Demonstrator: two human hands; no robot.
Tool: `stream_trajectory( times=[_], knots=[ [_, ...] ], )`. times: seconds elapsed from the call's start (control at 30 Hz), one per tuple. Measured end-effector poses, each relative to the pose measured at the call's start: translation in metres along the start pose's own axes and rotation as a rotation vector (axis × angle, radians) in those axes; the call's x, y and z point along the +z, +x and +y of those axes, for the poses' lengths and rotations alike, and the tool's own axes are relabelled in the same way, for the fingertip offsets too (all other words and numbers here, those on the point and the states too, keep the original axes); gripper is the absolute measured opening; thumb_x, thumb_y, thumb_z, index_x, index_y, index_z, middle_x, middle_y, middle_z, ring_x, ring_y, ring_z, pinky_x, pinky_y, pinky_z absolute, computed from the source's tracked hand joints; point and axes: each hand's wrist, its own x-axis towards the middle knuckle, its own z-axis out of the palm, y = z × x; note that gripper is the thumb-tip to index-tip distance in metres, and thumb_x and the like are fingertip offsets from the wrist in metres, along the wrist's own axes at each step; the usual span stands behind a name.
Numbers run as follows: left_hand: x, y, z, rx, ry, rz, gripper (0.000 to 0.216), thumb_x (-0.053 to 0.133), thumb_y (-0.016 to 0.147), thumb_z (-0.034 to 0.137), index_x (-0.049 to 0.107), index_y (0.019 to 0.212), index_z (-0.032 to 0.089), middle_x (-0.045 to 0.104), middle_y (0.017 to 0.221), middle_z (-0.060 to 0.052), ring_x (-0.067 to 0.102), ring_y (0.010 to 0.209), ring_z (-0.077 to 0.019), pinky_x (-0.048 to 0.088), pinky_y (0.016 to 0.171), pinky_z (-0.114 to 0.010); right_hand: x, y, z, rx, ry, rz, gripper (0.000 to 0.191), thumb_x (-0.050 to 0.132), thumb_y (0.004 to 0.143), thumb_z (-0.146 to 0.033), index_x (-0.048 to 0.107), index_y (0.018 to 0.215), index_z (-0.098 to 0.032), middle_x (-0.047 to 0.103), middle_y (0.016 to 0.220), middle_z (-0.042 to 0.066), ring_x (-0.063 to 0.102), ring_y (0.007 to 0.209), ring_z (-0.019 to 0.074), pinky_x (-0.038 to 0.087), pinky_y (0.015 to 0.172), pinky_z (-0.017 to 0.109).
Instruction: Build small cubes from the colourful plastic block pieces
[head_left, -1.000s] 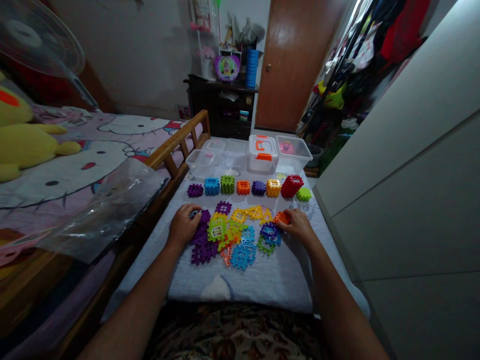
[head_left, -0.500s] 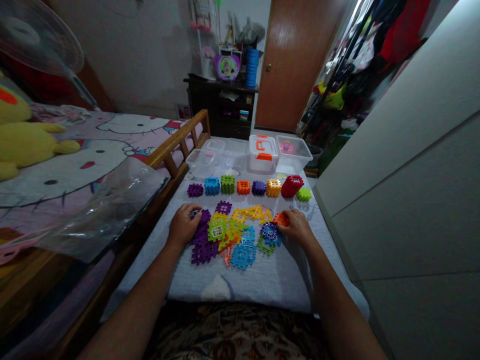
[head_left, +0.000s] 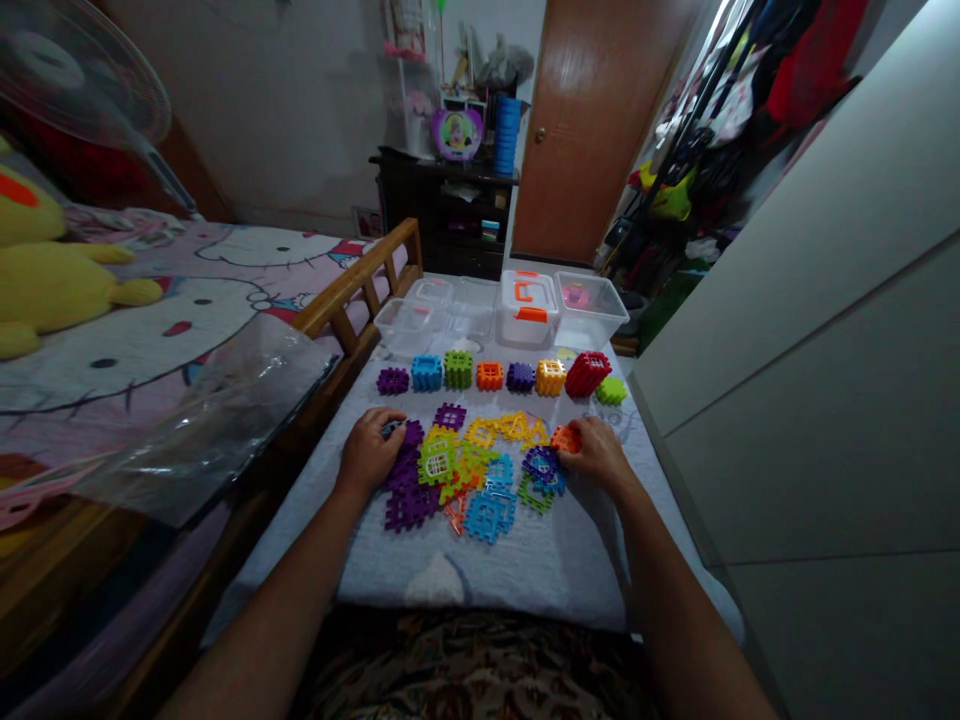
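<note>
A heap of flat, toothed plastic tiles (head_left: 469, 470) in purple, yellow, green, blue and orange lies on a grey cloth (head_left: 480, 560) in front of me. My left hand (head_left: 367, 450) rests at the heap's left edge, fingers curled around a small dark piece against the purple tiles (head_left: 405, 480). My right hand (head_left: 600, 452) sits at the heap's right edge, fingers pinched on an orange tile (head_left: 564, 438). Behind the heap stands a row of assembled cubes (head_left: 487, 374): purple, blue, green, orange, purple, yellow, a tilted red one (head_left: 586, 372) and a lime one.
Clear plastic boxes (head_left: 420, 318) and a white case with an orange handle (head_left: 529, 302) stand behind the cubes. A wooden bed rail (head_left: 352, 290) runs along the left, with a plastic bag (head_left: 217, 420) over it. A white cabinet wall (head_left: 810, 350) closes the right side.
Both hands stay at the two edges of the heap, almost still. The view has shifted very slightly.
</note>
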Motion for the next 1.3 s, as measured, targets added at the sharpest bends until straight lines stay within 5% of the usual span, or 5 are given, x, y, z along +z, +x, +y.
stream_trajectory(
  times=[0.27,0.43,0.67,1.3],
  knots=[
    [0.0,-0.001,0.001,-0.003,-0.009,-0.002,0.022,0.053,0.081,0.036,0.068,0.089,0.022,0.068,0.102,-0.007,0.063,0.102,-0.0252,0.047,0.1,-0.04,-0.025,0.042,-0.03,-0.203,0.083,0.189,0.051,0.071,0.076,-0.039,0.062,0.123,-0.021,0.057,0.123,0.012,0.049,0.112,0.0311,0.038,0.094,0.04],
    [0.0,-0.001,0.002,-0.006,-0.024,0.006,0.02,0.053,0.082,0.035,0.067,0.088,0.022,0.067,0.1,-0.008,0.063,0.101,-0.0253,0.048,0.098,-0.04,-0.029,0.095,-0.067,-0.369,0.067,0.153,0.05,0.073,0.077,-0.037,0.062,0.123,-0.022,0.053,0.132,0.011,0.045,0.122,0.0301,0.034,0.104,0.04],
    [-0.002,-0.001,0.006,-0.02,-0.014,-0.005,0.017,0.052,0.082,0.03,0.066,0.087,0.023,0.068,0.1,-0.006,0.063,0.101,-0.0244,0.048,0.098,-0.039,-0.019,0.141,-0.099,-0.411,0.041,0.069,0.057,0.076,0.073,-0.043,0.064,0.124,-0.021,0.053,0.134,0.011,0.044,0.125,0.0287,0.032,0.107,0.038],
    [0.0,-0.002,0.005,-0.003,-0.016,0.024,0.014,0.053,0.081,0.028,0.066,0.085,0.023,0.067,0.098,-0.006,0.063,0.099,-0.0241,0.048,0.096,-0.038,-0.017,0.159,-0.107,-0.447,-0.043,-0.031,0.063,0.076,0.075,-0.037,0.061,0.132,-0.016,0.054,0.139,0.015,0.045,0.13,0.0313,0.031,0.11,0.041]
  ],
)
